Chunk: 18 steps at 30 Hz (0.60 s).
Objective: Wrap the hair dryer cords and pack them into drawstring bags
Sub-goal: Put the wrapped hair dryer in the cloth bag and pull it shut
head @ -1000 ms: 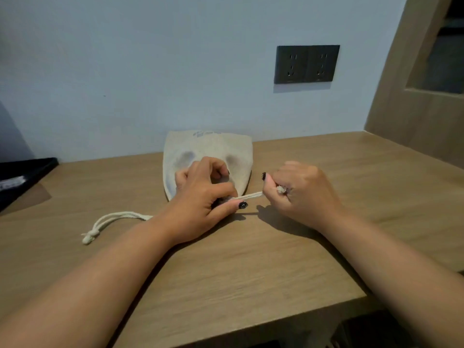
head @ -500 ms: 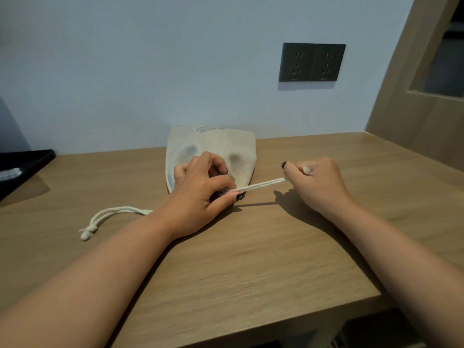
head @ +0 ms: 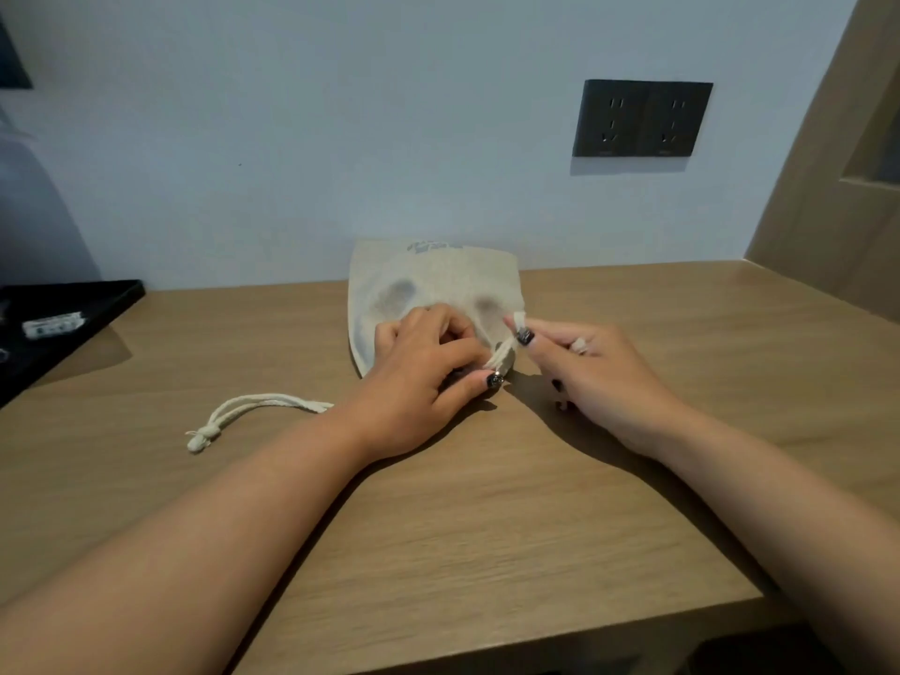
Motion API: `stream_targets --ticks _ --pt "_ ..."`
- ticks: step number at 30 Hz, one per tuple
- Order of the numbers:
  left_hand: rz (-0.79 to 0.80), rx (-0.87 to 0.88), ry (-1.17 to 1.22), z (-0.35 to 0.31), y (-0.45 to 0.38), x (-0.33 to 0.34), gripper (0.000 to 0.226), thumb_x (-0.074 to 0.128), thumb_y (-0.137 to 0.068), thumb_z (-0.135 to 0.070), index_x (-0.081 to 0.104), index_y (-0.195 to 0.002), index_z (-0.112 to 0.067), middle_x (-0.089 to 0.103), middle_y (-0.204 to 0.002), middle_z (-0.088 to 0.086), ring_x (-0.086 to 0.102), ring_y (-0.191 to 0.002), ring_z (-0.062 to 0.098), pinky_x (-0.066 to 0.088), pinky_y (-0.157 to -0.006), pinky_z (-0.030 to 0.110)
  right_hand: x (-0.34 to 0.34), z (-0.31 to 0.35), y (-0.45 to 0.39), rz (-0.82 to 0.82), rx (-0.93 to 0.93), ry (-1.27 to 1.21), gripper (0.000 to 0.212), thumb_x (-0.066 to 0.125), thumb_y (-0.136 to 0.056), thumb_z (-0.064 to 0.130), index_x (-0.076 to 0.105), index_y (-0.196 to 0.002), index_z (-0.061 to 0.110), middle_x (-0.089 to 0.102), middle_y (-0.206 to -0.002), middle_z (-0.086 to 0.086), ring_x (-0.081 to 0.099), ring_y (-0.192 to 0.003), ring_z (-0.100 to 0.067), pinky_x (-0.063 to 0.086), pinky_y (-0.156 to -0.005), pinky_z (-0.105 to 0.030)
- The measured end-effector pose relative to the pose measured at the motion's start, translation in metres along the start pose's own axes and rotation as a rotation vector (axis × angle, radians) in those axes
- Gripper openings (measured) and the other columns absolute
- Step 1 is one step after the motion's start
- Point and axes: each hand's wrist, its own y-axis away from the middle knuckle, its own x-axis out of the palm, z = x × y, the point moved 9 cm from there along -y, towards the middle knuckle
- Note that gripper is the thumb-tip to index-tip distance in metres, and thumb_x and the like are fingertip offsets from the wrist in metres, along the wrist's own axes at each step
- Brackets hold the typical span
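Note:
A beige drawstring bag (head: 433,280) lies on the wooden table (head: 487,504) against the wall, dark shapes showing through its cloth. My left hand (head: 419,382) grips the gathered mouth of the bag. My right hand (head: 584,367) pinches the right white drawstring (head: 506,345), which runs short and slanted up from the mouth. The left drawstring loop (head: 253,409) lies slack on the table with a knot at its end. No hair dryer is visible outside the bag.
A black tray (head: 63,324) with a small white item sits at the left edge. A dark double wall socket (head: 642,118) is on the wall at right. A wooden panel (head: 837,187) stands at far right. The table's front edge is near me.
My right hand, which had drawn the string out to the right, has come back toward the bag mouth, so the string is now short and slanted upward. My left hand stays on the mouth.

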Motion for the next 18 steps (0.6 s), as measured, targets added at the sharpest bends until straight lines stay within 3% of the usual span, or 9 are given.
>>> stream_targets --ticks 2,4,6,10,18 --pt "0.015 -0.007 0.007 0.000 0.000 0.002 0.036 0.037 -0.089 -0.054 0.064 -0.093 -0.030 0.042 -0.102 -0.017 0.038 -0.107 0.006 0.017 -0.091 0.026 0.002 0.012 0.000 -0.011 -0.149 0.373 0.028 0.049 -0.099 0.026 0.074 -0.100 0.014 0.068 -0.065 0.003 0.054 -0.058 -0.015 0.039 -0.056 -0.030" --pt "0.025 -0.010 0.011 0.000 -0.001 0.003 0.038 0.037 -0.089 -0.056 0.065 -0.094 -0.031 0.043 -0.102 -0.016 0.038 -0.108 0.006 0.018 -0.093 0.028 -0.002 0.011 -0.002 -0.021 -0.167 0.537 0.038 0.047 -0.097 0.035 0.070 -0.073 0.018 0.062 -0.059 -0.003 0.050 -0.055 -0.020 0.036 -0.056 -0.038" --pt "0.038 0.000 0.004 0.000 -0.001 0.005 0.039 0.037 -0.089 -0.057 0.067 -0.097 -0.033 0.044 -0.101 -0.016 0.038 -0.108 0.006 0.016 -0.093 0.026 -0.008 0.009 -0.003 -0.054 -0.171 0.653 0.048 0.045 -0.096 0.042 0.060 -0.059 0.016 0.053 -0.050 -0.001 0.045 -0.050 -0.019 0.033 -0.051 -0.036" --pt "0.048 0.011 -0.004 -0.003 -0.003 0.005 0.042 0.035 -0.087 -0.058 0.068 -0.100 -0.034 0.045 -0.099 -0.016 0.036 -0.106 0.005 0.015 -0.087 0.024 -0.003 0.019 0.000 -0.084 -0.263 0.831 0.055 0.044 -0.095 0.045 0.058 -0.057 0.008 0.039 -0.040 0.000 0.037 -0.044 -0.017 0.023 -0.047 -0.034" --pt "0.000 0.002 0.025 -0.002 -0.006 -0.004 0.040 0.040 -0.088 -0.054 0.070 -0.100 -0.030 0.051 -0.100 -0.013 0.041 -0.103 0.008 0.020 -0.086 0.026 -0.037 0.027 -0.001 -0.280 -0.342 0.833 0.050 0.041 -0.086 0.040 0.063 -0.051 0.013 0.039 -0.038 -0.003 0.040 -0.042 -0.023 0.027 -0.045 -0.031"
